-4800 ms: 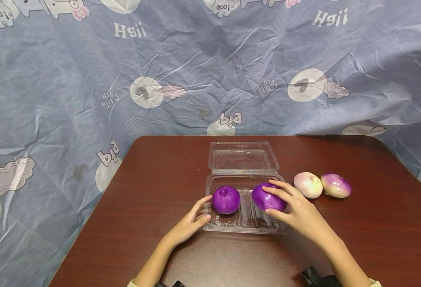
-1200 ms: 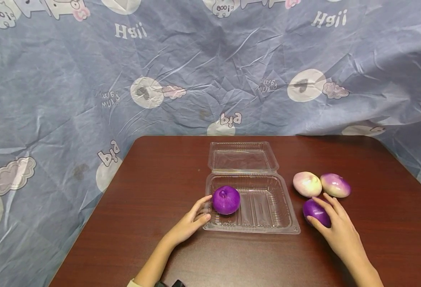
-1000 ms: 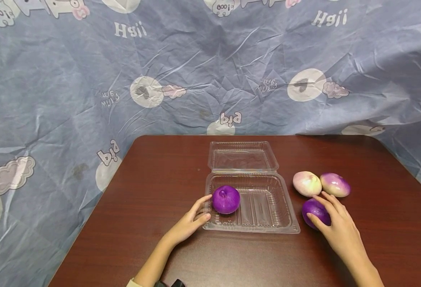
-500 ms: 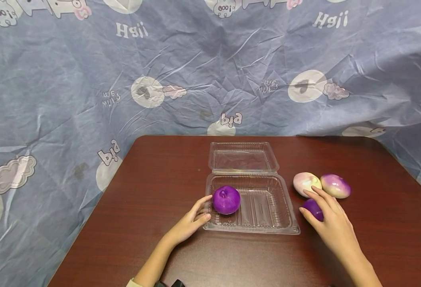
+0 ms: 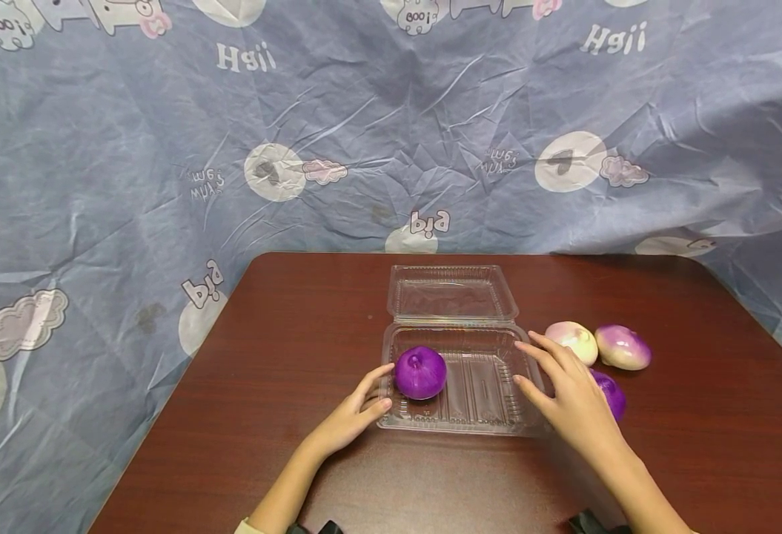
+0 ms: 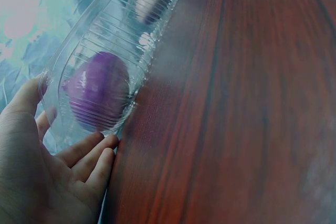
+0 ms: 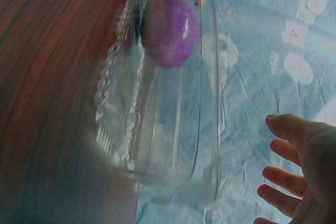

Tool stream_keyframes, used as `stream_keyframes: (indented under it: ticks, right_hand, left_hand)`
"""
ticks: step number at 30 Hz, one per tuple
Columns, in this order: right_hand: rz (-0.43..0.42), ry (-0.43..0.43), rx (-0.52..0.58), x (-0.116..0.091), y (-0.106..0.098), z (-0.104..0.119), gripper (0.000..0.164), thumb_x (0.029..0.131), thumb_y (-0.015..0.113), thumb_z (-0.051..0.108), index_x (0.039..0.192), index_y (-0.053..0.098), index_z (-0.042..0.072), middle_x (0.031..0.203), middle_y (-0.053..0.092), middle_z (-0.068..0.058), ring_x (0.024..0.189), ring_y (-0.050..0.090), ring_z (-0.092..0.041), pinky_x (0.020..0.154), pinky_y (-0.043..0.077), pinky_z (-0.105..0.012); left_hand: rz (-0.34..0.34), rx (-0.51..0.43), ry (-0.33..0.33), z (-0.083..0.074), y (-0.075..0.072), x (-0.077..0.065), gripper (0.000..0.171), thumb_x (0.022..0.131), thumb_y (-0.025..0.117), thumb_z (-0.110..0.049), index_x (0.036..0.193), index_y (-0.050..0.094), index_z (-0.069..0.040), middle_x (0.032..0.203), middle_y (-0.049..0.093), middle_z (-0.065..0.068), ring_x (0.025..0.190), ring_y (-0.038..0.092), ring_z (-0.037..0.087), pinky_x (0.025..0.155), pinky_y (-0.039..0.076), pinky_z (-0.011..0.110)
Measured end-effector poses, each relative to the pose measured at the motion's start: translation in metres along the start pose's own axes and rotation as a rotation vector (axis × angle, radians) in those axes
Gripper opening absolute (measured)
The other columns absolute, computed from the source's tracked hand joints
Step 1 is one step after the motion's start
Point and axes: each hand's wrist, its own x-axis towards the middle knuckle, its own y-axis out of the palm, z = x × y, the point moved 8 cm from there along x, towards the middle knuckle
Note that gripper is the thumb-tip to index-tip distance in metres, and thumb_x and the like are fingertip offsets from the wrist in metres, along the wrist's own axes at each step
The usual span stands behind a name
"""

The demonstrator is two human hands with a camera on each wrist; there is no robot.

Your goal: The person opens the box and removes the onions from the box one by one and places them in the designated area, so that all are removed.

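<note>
A round, shiny purple onion [image 5: 420, 373] sits in the left half of a clear plastic clamshell box [image 5: 477, 426]. My left hand [image 5: 350, 415] is at the box's left side. In the left wrist view, its thumb meets the rim and its loosely extended fingers [image 6: 84, 153] touch the wall. My right hand [image 5: 571, 400] hovers at the box's right edge, fingers spread and holding nothing; the right wrist view shows a gap between fingertips and box. Behind this hand lies a second purple onion [image 5: 611, 393] on the table, partly hidden by it.
The box's lid [image 5: 454, 293] lies folded back, away from me. To the right of the box, a pale onion [image 5: 574, 340] and a purple-and-cream onion [image 5: 623, 347] lie side by side on the brown table [image 5: 297, 311]. A blue printed cloth [image 5: 364, 111] hangs behind.
My right hand lifted the second purple onion out of the box, set it on the table at right, let go and moved back left over the box's edge. My left hand stayed put.
</note>
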Motion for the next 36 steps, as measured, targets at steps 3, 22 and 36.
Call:
stream_keyframes:
  ticks: [3,22,36]
  right_hand:
    - [0.004,-0.034,0.002,0.005,0.006,0.010,0.048,0.073,0.073,0.011,0.118,0.057,0.011,0.128,0.050,-0.013,0.113,0.048,-0.033,0.090,0.039,-0.050]
    - [0.131,-0.090,0.049,0.026,0.062,0.054,0.047,0.079,0.069,0.030,0.122,0.056,0.018,0.134,0.048,-0.005,0.121,0.047,-0.029,0.103,0.035,-0.048]
    - [0.287,-0.035,0.060,0.024,0.109,0.062,0.050,0.079,0.069,0.035,0.125,0.054,0.021,0.138,0.045,-0.006,0.124,0.044,-0.030,0.091,0.046,-0.052]
  left_hand:
    - [0.002,0.000,-0.003,0.000,0.000,0.000,0.056,0.096,0.045,-0.021,0.145,0.018,-0.019,0.148,0.020,0.017,0.129,0.034,0.037,0.108,0.031,0.046]
    - [-0.001,0.009,-0.004,0.001,-0.001,0.001,0.055,0.096,0.045,-0.021,0.144,0.019,-0.020,0.149,0.020,0.015,0.130,0.034,0.036,0.108,0.031,0.046]
    - [-0.004,0.015,0.000,0.000,0.000,0.000,0.055,0.096,0.045,-0.020,0.144,0.019,-0.018,0.148,0.021,0.018,0.129,0.034,0.038,0.107,0.032,0.047]
